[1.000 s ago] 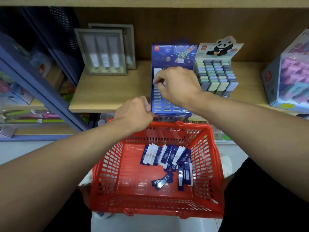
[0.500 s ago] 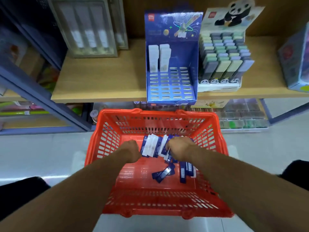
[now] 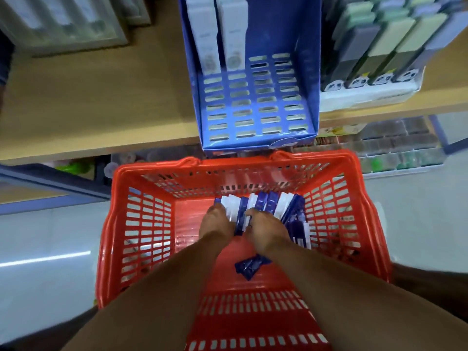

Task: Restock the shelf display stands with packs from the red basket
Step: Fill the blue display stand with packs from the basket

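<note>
Both hands are reaching into the red basket (image 3: 114, 224): the left hand (image 3: 215, 224) and right hand (image 3: 266, 229) are curling onto the blue-and-white packs (image 3: 263, 201), grip unclear, below the blue display stand (image 3: 253, 97) on the shelf (image 3: 101, 110).

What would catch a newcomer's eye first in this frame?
The red basket fills the middle, with both hands down inside it, the left hand and right hand on a row of blue and white packs near its far wall. Above it, on the wooden shelf, stands a blue display stand, mostly empty slots with two white packs at the back.
</note>
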`<action>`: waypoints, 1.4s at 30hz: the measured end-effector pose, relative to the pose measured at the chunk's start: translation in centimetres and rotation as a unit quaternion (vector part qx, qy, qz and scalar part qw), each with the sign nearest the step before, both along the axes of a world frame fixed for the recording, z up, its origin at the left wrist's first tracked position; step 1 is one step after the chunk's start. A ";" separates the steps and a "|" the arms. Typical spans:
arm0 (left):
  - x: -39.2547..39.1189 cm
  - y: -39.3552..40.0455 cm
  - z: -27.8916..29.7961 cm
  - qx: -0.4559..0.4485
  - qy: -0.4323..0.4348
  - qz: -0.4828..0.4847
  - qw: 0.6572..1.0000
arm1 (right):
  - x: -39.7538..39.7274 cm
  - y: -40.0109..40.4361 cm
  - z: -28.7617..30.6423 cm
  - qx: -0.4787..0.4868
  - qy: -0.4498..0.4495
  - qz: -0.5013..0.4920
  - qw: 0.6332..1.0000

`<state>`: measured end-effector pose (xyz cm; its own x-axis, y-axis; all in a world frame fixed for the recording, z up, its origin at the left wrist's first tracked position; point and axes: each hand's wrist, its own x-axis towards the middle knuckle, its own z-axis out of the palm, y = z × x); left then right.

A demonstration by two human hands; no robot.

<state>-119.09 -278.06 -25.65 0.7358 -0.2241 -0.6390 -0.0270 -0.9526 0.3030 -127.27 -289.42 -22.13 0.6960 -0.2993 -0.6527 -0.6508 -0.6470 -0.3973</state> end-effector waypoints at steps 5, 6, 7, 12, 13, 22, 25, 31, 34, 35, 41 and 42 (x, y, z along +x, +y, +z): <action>0.0 -0.6 -1.1 0.033 0.002 -0.013 0.999 | -0.4 -0.1 -0.1 -0.008 -0.061 -0.057 0.996; 0.0 -0.6 -0.9 0.040 0.008 -0.016 0.999 | -0.5 -0.1 0.0 -0.009 -0.064 -0.057 0.996; -0.1 -0.3 -0.8 0.041 0.014 -0.017 0.999 | -0.7 -0.2 0.0 -0.010 -0.064 -0.056 0.996; -0.9 2.7 1.5 -0.068 0.076 0.020 0.995 | -0.4 -0.4 1.6 0.060 -0.076 -0.138 0.986; -1.0 3.4 2.2 -0.100 0.090 0.025 0.991 | -0.2 -0.3 2.3 0.096 -0.078 -0.151 0.981; -0.2 5.2 14.8 -0.261 0.122 -0.036 0.957 | 0.8 -0.4 12.4 0.208 -0.145 -0.117 0.960; 0.0 5.1 20.6 -0.295 0.154 -0.081 0.940 | 1.1 -0.8 17.4 0.232 -0.153 -0.087 0.957; 0.5 4.1 31.0 -0.297 0.128 -0.156 0.933 | 2.0 -3.3 29.1 0.240 -0.136 0.037 0.961; 1.1 3.6 34.4 -0.306 0.080 -0.162 0.935 | 2.2 -4.5 34.0 0.222 -0.163 0.073 0.958; 1.3 3.3 35.3 -0.308 0.061 -0.167 0.935 | 2.3 -4.9 35.0 0.209 -0.170 0.087 0.959; 3.9 3.3 35.7 -0.303 -0.041 -0.138 0.942 | 4.2 -7.4 36.6 0.084 -0.233 0.133 0.959; 4.5 3.5 35.1 -0.292 -0.064 -0.128 0.946 | 4.7 -7.9 35.9 0.062 -0.256 0.117 0.958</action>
